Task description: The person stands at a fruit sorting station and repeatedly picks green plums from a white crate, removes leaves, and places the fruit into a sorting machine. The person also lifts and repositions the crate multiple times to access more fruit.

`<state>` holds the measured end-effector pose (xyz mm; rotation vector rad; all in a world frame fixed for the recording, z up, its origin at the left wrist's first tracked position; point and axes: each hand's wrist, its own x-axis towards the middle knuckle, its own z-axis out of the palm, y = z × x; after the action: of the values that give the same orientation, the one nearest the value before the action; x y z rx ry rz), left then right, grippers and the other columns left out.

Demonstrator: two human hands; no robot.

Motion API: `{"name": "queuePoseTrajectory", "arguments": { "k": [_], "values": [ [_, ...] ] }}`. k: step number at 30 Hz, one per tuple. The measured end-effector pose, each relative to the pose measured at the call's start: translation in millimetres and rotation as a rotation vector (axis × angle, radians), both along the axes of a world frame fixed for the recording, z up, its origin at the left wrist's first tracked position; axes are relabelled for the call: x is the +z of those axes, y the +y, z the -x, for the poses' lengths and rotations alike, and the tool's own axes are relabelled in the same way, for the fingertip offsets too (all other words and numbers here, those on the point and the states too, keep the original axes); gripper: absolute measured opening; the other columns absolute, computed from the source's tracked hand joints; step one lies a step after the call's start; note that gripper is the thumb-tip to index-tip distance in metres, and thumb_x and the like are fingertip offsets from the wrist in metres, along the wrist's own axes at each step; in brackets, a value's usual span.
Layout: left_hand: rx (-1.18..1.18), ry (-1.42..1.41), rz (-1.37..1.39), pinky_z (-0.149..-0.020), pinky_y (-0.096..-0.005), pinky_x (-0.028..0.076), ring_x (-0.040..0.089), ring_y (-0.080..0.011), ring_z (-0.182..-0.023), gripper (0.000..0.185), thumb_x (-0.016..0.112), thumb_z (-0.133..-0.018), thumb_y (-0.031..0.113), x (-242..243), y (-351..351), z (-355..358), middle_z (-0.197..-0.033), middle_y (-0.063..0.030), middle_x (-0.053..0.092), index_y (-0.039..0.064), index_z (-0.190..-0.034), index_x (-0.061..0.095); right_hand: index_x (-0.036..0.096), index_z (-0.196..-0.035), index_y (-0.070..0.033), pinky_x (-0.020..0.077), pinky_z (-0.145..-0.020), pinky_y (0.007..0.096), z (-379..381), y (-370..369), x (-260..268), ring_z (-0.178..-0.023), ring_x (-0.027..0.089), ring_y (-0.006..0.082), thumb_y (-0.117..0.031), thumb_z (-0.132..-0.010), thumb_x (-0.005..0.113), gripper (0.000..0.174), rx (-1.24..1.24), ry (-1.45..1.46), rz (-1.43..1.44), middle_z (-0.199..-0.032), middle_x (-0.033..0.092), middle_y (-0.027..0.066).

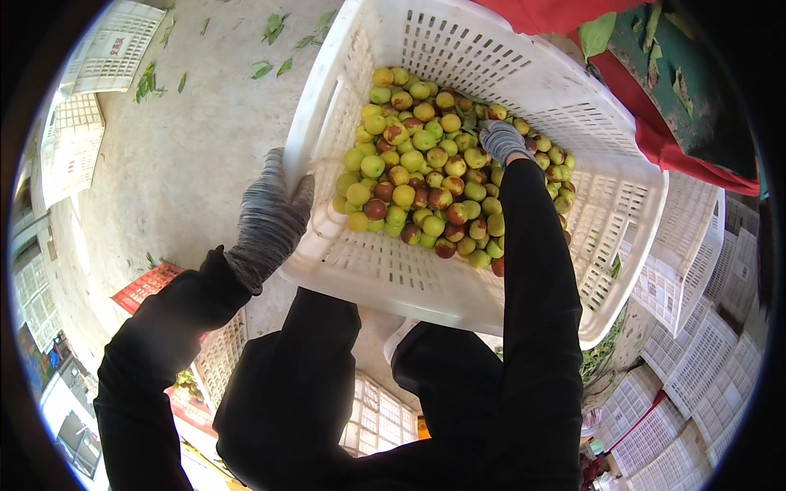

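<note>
Before me a white slotted plastic crate (393,287) holds a layer of jujube fruits (424,166), green, yellow and brown-red. In a grey knitted glove, my left hand (270,215) grips the crate's left rim, thumb on the inner side. My right hand (502,140), gloved likewise, reaches into the crate among the fruits near the far wall. Green leaves (470,116) lie just beside its fingers. Those fingers are partly hidden, so whether they hold anything is unclear. My right sleeve covers some of the fruits.
Red cloth (681,147) and a dark green surface (681,80) with leaves adjoin the crate at the upper right. White crates (675,245) crowd the right side; others (116,46) stand at the upper left. A red crate (144,288) is at the left. Loose leaves (273,27) litter the concrete floor.
</note>
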<state>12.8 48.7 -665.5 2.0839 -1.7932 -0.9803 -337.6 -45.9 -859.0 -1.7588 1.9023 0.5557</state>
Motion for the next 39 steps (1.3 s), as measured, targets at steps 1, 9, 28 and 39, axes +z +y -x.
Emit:
{"name": "queuePoseTrajectory", "arguments": {
  "k": [1,9,28,39],
  "values": [
    [0.0,-0.002,-0.006,-0.06,-0.0384,0.047,0.06,-0.0355,-0.07,0.034,0.059,-0.081,0.016,0.3,0.1,-0.4,-0.077,-0.0225,0.06,-0.001,-0.108,0.045,0.06,-0.104,-0.009,0.0461,-0.083,0.0369,-1.4,-3.3,-0.4,-0.101,0.056,0.0299,-0.03,-0.084,0.048,0.031,-0.007,0.011,-0.04,-0.108,0.06,0.0103],
    [-0.055,-0.054,0.05,-0.062,-0.043,0.047,0.059,-0.0394,-0.072,0.035,0.055,-0.082,0.019,0.0,1.6,-1.6,-0.076,-0.0237,0.06,0.0,-0.11,0.043,0.06,-0.099,-0.005,0.0447,-0.082,0.039,25.2,60.9,85.1,-0.093,0.057,0.0313,-0.016,-0.081,0.052,0.022,-0.058,-0.316,0.38,-0.1,0.06,0.0153],
    [-0.115,-0.097,0.157,-0.066,-0.0434,0.047,0.059,-0.0398,-0.077,0.047,0.056,-0.082,0.023,-8.9,2.4,-5.6,-0.082,-0.026,0.06,-0.002,-0.118,0.041,0.055,-0.112,-0.008,0.0423,-0.088,0.041,261.3,403.6,284.1,-0.102,0.053,0.0356,-0.031,-0.082,0.055,0.038,-0.526,0.695,0.235,-0.112,0.056,0.0194],
    [-0.124,-0.103,0.213,-0.067,-0.0462,0.047,0.059,-0.0398,-0.075,0.039,0.054,-0.081,0.025,-13.4,1.8,-6.2,-0.077,-0.0247,0.06,0.002,-0.112,0.043,0.063,-0.085,-0.003,0.0482,-0.069,0.0382,47.2,278.1,224.1,-0.072,0.06,0.0297,-0.028,-0.084,0.055,0.026,-0.476,-0.228,0.537,-0.079,0.063,0.0164]
  ]
}}
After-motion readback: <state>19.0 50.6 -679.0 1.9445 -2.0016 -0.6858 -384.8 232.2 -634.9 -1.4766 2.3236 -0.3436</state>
